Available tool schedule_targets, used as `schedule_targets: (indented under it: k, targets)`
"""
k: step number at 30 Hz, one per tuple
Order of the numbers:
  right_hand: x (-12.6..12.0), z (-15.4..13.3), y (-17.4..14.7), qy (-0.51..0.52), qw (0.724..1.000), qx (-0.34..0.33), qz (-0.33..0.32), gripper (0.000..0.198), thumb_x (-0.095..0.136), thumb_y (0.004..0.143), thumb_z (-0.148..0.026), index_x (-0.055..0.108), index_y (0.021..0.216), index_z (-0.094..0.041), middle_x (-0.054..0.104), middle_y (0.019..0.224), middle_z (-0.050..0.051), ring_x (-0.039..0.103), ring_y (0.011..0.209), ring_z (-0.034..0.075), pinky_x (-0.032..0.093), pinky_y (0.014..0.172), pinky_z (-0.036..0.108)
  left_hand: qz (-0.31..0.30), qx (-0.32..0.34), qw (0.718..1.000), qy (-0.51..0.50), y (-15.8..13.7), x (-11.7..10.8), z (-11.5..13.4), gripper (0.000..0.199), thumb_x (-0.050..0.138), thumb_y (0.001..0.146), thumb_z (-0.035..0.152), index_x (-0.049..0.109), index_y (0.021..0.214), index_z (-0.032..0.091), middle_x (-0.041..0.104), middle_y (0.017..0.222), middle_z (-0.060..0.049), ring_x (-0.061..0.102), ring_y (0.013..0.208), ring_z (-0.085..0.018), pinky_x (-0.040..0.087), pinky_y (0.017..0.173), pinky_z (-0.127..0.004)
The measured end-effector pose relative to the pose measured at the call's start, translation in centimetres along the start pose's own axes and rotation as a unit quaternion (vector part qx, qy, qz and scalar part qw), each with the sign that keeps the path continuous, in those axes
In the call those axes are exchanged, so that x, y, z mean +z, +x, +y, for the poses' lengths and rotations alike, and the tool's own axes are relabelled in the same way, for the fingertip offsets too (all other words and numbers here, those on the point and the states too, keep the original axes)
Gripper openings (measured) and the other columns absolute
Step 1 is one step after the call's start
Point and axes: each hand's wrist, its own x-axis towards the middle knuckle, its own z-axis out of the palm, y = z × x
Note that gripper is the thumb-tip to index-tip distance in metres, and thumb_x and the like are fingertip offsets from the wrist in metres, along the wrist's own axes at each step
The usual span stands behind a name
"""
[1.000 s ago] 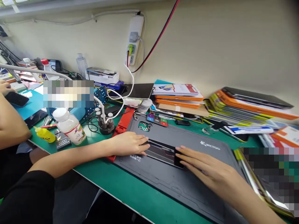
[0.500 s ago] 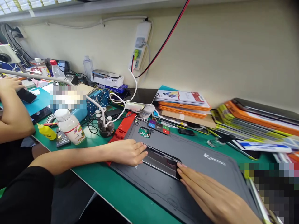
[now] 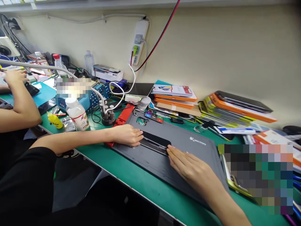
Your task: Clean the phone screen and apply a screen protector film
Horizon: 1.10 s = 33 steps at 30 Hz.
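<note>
A black, glossy smartphone [image 3: 155, 141] lies lengthwise on a grey work mat [image 3: 176, 130]. My left hand [image 3: 127, 135] has its fingers bent together at the phone's left end. At the other end, the fingertips of my right hand [image 3: 188, 163] press close together against the phone's edge, so it is held between both hands. A pale line runs along its length; whether this is a reflection or a raised edge I cannot tell. My fingers cover both phone ends.
Behind the mat stand phone boxes [image 3: 174, 90] and a stack of thin cases [image 3: 235, 106]. A white bottle [image 3: 77, 114], a yellow squeeze bottle [image 3: 55, 120] and a black screwdriver holder [image 3: 108, 117] are on the left. Another person's arm [image 3: 21, 103] reaches in at far left.
The view has shifted, so the mat and hands appear farther up and left. Both hands stay at the phone's ends. At far left, the other person's hand and dark phone have shifted slightly.
</note>
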Motion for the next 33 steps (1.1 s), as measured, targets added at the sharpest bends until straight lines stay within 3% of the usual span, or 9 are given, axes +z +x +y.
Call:
schedule_targets:
  k: [9, 12, 14, 19, 27, 33]
  targets:
    - [0.2, -0.1, 0.4, 0.007, 0.999, 0.015, 0.052, 0.022, 0.059, 0.103, -0.008, 0.079, 0.110, -0.010, 0.082, 0.118, 0.015, 0.081, 0.102, 0.024, 0.064, 0.092, 0.037, 0.007, -0.057, 0.998, -0.024, 0.6, -1.5, 0.0, 0.031, 0.068, 0.102, 0.046, 0.079, 0.103, 0.017, 0.081, 0.117, -0.013, 0.078, 0.108, -0.024, 0.060, 0.095, -0.032]
    - [0.1, -0.2, 0.4, 0.053, 0.996, 0.053, 0.054, 0.021, 0.062, 0.101, -0.007, 0.079, 0.113, -0.011, 0.083, 0.117, 0.015, 0.082, 0.101, 0.026, 0.065, 0.090, 0.037, 0.015, -0.080, 0.994, -0.068, 0.9, -1.8, -0.3, 0.033, 0.068, 0.102, 0.048, 0.076, 0.107, 0.016, 0.075, 0.135, -0.015, 0.074, 0.121, -0.025, 0.058, 0.100, -0.032]
    - [0.4, -0.2, 0.0, 0.069, 0.994, 0.075, 0.034, 0.025, 0.062, 0.100, -0.008, 0.077, 0.120, -0.012, 0.081, 0.122, 0.015, 0.081, 0.106, 0.026, 0.064, 0.095, 0.037, -0.019, -0.115, 0.987, -0.113, 1.1, -1.9, -0.7, 0.036, 0.068, 0.101, 0.051, 0.073, 0.112, 0.017, 0.071, 0.144, -0.013, 0.073, 0.124, -0.026, 0.057, 0.099, -0.032]
    - [1.2, -0.1, -0.9, 0.095, 0.990, 0.105, -0.001, 0.034, 0.060, 0.100, -0.009, 0.073, 0.131, -0.013, 0.078, 0.130, 0.016, 0.078, 0.115, 0.026, 0.063, 0.100, 0.039, -0.086, -0.148, 0.976, -0.137, 1.8, -2.5, -1.2, 0.051, 0.069, 0.100, 0.056, 0.066, 0.135, 0.019, 0.079, 0.123, -0.008, 0.076, 0.110, -0.025, 0.053, 0.090, -0.030]
    - [1.0, -0.1, -0.4, 0.088, 0.991, 0.101, 0.005, 0.032, 0.056, 0.101, -0.007, 0.074, 0.127, -0.014, 0.079, 0.128, 0.014, 0.079, 0.113, 0.025, 0.065, 0.097, 0.038, -0.102, -0.160, 0.969, -0.158, 1.9, -3.2, -1.3, 0.049, 0.068, 0.099, 0.057, 0.068, 0.134, 0.023, 0.080, 0.121, -0.007, 0.077, 0.106, -0.023, 0.051, 0.089, -0.028]
    - [1.0, -0.2, -0.1, 0.076, 0.993, 0.091, 0.027, 0.027, 0.057, 0.101, -0.006, 0.075, 0.120, -0.012, 0.081, 0.122, 0.014, 0.080, 0.109, 0.024, 0.064, 0.095, 0.035, -0.096, -0.162, 0.965, -0.180, 1.4, -3.1, -1.5, 0.049, 0.073, 0.096, 0.052, 0.067, 0.134, 0.022, 0.078, 0.128, -0.007, 0.075, 0.116, -0.023, 0.051, 0.095, -0.027]
